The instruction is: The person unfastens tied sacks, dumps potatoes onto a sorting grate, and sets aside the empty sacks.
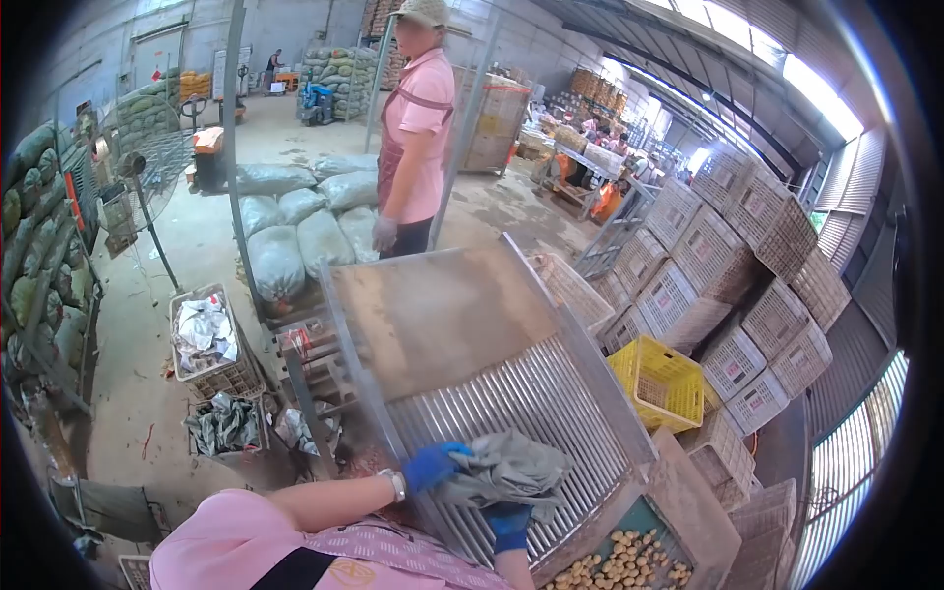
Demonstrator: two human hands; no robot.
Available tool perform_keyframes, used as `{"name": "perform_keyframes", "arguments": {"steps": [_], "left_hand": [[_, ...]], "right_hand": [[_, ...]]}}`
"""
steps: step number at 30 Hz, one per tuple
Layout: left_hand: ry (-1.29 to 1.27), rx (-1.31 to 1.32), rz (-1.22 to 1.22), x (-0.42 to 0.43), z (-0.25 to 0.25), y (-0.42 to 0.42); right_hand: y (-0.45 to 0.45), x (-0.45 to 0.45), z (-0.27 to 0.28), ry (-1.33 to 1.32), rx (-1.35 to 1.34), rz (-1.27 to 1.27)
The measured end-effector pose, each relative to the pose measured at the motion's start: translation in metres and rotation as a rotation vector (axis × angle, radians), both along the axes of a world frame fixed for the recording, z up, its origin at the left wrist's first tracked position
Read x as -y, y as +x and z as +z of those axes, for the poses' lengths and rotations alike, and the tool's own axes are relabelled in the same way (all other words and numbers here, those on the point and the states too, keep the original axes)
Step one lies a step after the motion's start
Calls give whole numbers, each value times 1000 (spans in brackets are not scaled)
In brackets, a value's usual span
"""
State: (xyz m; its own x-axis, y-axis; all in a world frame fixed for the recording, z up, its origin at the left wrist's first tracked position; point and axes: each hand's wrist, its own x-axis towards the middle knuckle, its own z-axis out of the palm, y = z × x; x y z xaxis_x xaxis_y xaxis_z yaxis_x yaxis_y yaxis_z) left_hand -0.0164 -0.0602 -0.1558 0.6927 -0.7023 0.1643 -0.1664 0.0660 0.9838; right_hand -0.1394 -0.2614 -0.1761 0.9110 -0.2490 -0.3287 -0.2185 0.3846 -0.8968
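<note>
A crumpled grey-green cloth or sack (516, 470) lies over the metal rollers (531, 388) of a sorting table. My left hand (433, 466), in a blue glove, has its fingers closed on the cloth's left edge. My right hand (508, 523), also blue-gloved, is at the cloth's lower edge, its fingers partly hidden by the folds. Small round yellowish produce (629, 562) lies on a green surface below the rollers, to the right of my right hand.
A co-worker (418, 128) stands beyond the table, near full sacks (320, 241). A yellow crate (661, 385) and stacked pale crates (688, 265) stand right. A crate of scraps (231, 369) is left.
</note>
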Motion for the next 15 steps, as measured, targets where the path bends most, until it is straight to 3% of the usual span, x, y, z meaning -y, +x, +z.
{"name": "perform_keyframes", "arguments": {"steps": [4,6,8,9,11,12,14,15], "left_hand": [[354,150,-147,18,-19,-19],[258,169,-285,22,-5,-9],[91,-190,-358,18,30,-3],[-32,-554,-358,14,54,-3],[-142,-420,-315,27,34,7],[-118,74,-268,51,-24,27],[83,366,-188,89,-85,47],[253,158,-168,109,-98,49]], "right_hand": [[19,29,7,-513,-50,23],[17,27,4,-695,-46,63],[7,16,-2,-802,-14,88],[6,9,-5,-846,1,93],[3,-9,-12,-939,31,70],[3,-18,-16,-987,43,50],[9,-29,-18,-1062,68,26],[13,-30,-18,-1087,68,34]]}}
